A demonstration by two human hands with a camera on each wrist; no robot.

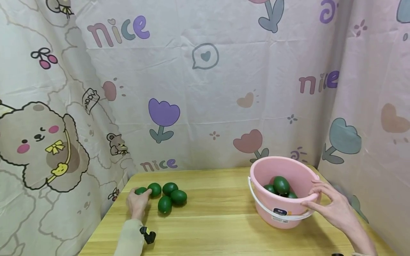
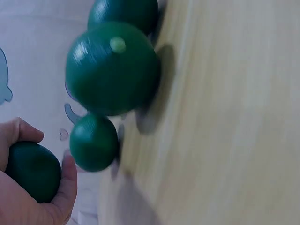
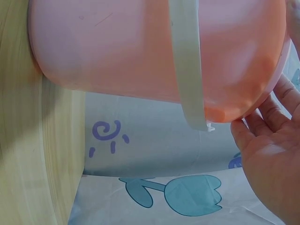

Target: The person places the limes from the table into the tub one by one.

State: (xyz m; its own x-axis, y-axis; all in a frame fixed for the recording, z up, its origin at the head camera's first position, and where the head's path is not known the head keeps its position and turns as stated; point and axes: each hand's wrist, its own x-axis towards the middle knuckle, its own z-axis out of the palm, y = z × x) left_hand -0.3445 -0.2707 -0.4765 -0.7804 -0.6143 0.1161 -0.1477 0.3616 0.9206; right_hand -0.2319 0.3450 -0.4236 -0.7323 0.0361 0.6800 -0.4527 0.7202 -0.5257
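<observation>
Fruit [image 1: 141, 191] sits pinched in left hand [image 1: 137, 205] at table's [image 1: 217, 206] left end, four more fruits [image 1: 178, 197] just right. Bucket [image 1: 288, 169] stands well right across table; right hand [image 1: 334, 204] is nearer, gripping its rim.

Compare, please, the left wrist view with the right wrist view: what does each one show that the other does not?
Only the left wrist view shows the left hand gripping a green fruit, with three more green fruits close by.

Only the right wrist view shows the pink bucket, its white handle and the right hand holding the bucket at its rim.

Both share the wooden tabletop and the printed cloth behind.
</observation>
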